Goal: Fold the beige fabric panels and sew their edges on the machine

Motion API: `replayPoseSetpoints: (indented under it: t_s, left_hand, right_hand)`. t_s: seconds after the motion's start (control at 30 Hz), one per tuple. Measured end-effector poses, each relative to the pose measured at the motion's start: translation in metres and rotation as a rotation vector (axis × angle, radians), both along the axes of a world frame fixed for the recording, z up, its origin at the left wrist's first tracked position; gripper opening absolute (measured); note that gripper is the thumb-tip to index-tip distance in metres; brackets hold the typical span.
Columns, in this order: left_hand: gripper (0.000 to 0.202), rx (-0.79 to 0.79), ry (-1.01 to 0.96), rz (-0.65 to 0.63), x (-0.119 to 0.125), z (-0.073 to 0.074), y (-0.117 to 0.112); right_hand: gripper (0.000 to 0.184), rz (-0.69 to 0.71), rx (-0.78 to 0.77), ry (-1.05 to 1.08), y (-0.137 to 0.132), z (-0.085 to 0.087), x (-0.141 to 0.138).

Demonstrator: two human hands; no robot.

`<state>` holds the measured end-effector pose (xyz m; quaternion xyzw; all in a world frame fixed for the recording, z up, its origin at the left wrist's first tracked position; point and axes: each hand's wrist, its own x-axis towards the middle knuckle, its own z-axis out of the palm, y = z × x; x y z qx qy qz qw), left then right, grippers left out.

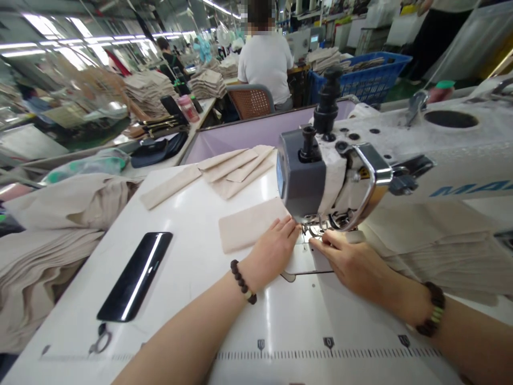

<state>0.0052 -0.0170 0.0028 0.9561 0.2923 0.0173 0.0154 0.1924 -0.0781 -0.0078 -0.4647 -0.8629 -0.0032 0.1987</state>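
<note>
My left hand [272,248] lies on the near end of a beige fabric piece [248,224], fingers together and pressed flat beside the presser foot [315,229] of a white sewing machine [401,155]. My right hand [352,262] rests on the right side of the needle plate, fingertips pinched at the fabric edge under the foot. What the fingers hold is hidden. Both wrists wear dark bead bracelets.
A black phone [136,275] and small scissors [100,339] lie on the white table [192,267] at left. Several beige strips [224,171] sit at the back, stacked beige fabric [441,251] at right and more [48,251] at left. A person in white [266,59] sits ahead.
</note>
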Motion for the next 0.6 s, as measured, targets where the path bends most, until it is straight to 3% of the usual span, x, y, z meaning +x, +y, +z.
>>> replayPoseSetpoints:
  t_s: [0.2,0.27,0.33,0.4,0.5,0.57,0.6]
  left_hand:
    - [0.029,0.070,0.142,0.260,-0.002,0.006,-0.004]
    - [0.036,0.004,0.037,0.311,-0.016,0.018,0.004]
    - [0.047,-0.103,-0.169,0.427,-0.037,0.038,0.016]
    - [0.054,-0.107,-0.267,0.511,-0.058,0.059,0.026]
    - [0.055,-0.584,-0.825,0.479,-0.074,0.073,0.029]
    - [0.057,-0.888,-1.039,0.479,-0.074,0.063,0.021]
    - [0.059,-0.961,-1.057,0.516,-0.072,0.054,0.015]
  right_hand:
    - [0.034,0.002,0.023,-0.004,0.001,-0.003,0.001]
    - [0.034,-0.001,0.028,-0.015,0.001,-0.004,0.001]
    - [0.035,-0.004,0.013,-0.027,0.002,-0.004,0.002]
    - [0.035,-0.004,-0.003,-0.040,0.002,-0.005,0.002]
    - [0.035,-0.010,-0.022,-0.054,0.001,-0.006,0.003]
    - [0.037,-0.018,-0.040,-0.067,0.001,-0.006,0.004]
    - [0.037,-0.020,-0.047,-0.074,0.001,-0.007,0.004]
